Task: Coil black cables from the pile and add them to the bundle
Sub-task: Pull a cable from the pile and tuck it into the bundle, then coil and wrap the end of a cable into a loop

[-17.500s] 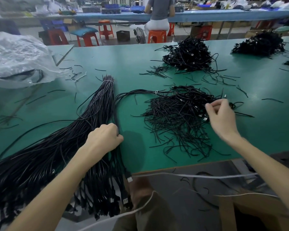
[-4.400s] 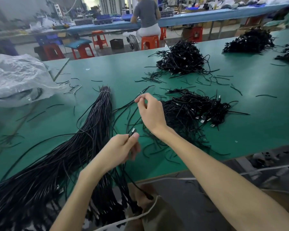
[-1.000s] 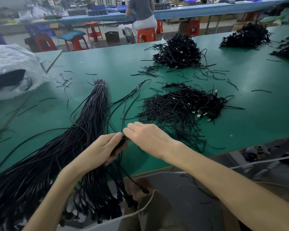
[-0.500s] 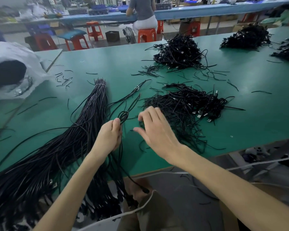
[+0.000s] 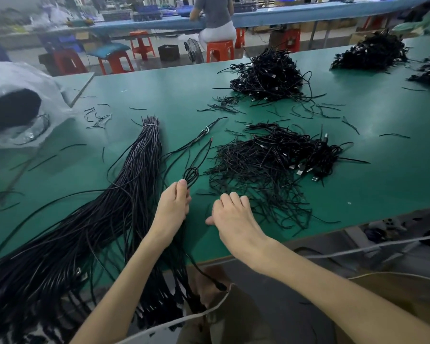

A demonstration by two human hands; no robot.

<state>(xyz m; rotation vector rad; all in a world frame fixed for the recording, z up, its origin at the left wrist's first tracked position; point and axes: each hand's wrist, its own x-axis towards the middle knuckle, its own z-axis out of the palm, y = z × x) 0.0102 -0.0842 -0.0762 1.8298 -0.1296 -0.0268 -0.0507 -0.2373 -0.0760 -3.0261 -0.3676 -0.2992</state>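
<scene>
Right grip (image 5: 233, 219) drawn back, curled, seemingly empty, left grip (image 5: 173, 204) pinching black looped cable (image 5: 192, 175)

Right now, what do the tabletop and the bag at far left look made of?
Tabletop: green mat, likely rubber or vinyl, with a dull, even sheen. Bag: thin clear plastic film, crinkled and glinting, dark contents showing through.

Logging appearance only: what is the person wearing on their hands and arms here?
Nothing visible. The left hand and right hand are ungloved, with no rings showing. The left forearm and right forearm are bare up to the frame edge: no sleeves, watch or wristband in view.
</scene>
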